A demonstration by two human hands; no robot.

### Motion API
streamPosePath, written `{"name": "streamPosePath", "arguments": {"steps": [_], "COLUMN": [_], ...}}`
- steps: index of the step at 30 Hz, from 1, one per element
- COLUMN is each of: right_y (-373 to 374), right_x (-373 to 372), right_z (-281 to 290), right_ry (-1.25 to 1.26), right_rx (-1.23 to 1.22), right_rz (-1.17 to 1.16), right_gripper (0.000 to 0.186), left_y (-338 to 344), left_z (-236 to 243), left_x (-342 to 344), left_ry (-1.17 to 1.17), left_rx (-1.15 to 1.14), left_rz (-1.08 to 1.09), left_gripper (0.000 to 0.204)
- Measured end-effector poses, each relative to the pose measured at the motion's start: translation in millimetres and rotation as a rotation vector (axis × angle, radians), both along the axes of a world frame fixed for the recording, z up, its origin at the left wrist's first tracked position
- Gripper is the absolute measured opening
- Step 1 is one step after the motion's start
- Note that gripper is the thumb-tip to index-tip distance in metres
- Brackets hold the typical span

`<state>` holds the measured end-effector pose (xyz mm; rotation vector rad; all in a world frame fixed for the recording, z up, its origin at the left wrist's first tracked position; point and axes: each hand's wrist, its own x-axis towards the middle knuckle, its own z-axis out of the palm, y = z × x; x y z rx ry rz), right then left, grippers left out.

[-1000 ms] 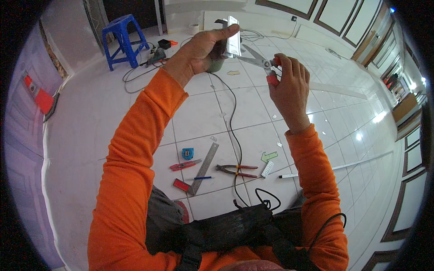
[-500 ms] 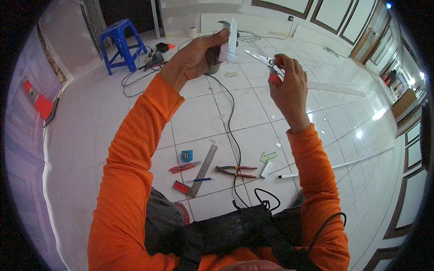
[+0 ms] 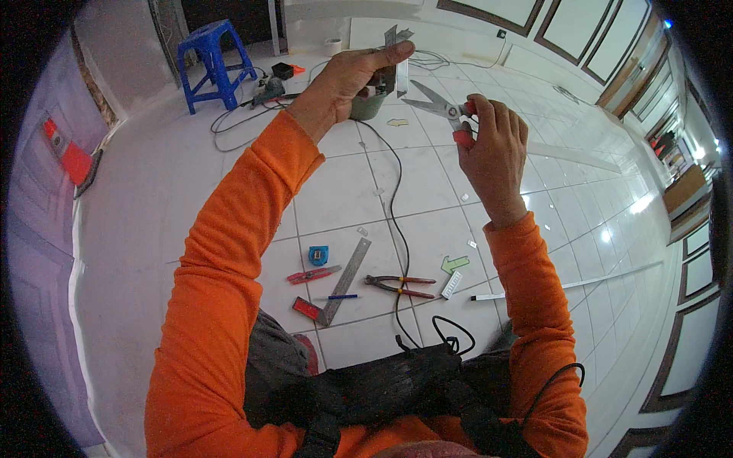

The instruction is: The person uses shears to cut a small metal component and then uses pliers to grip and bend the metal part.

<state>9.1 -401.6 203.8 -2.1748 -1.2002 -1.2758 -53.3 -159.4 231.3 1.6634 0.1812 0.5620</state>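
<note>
Seeing pincers (image 3: 380,282), steel square (image 3: 352,275) and red cutter (image 3: 309,275) on floor (image 3: 328,187) around 6 o'clock, blue stool (image 3: 212,47) at 11, black cable (image 3: 397,183) snaking 12 to 6. Left hand's (image 3: 342,82) fingers closed on a shiny metal piece (image 3: 402,79) near 12, strips splayed up top; right hand's (image 3: 495,146) wrapped round red-handled snips (image 3: 452,114), blades apart, at 1.
</note>
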Motion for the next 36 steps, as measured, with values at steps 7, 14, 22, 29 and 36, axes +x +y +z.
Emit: {"name": "streamPosePath", "arguments": {"steps": [7, 14, 22, 29, 36], "right_y": [-1.0, -2.7, -4.1, -2.5, -3.4], "right_x": [0.3, 0.0, 2.2, 5.1, 7.8], "right_z": [1.0, 1.2, 0.9, -2.4, -2.8], "right_ry": [0.08, 0.219, 0.193, 0.182, 0.229], "right_rx": [0.013, 0.079, 0.113, 0.128, 0.127], "right_rz": [-0.008, 0.067, 0.042, 0.059, 0.077], "right_gripper": [0.043, 0.031, 0.033, 0.033, 0.031], "left_y": [-3.2, -7.0, -9.6, -14.3, -15.9], "left_z": [-1.4, -0.9, 0.2, -3.0, -4.7], "left_x": [1.7, 0.1, -1.2, 0.1, 4.5], "left_ry": [-0.055, -0.078, -0.157, -0.186, -0.15], "left_rx": [-0.177, -0.263, -0.46, -0.545, -0.536], "left_rz": [-0.247, -0.312, -0.442, -0.472, -0.448], "left_gripper": [0.081, 0.072, 0.04, 0.038, 0.039]}}
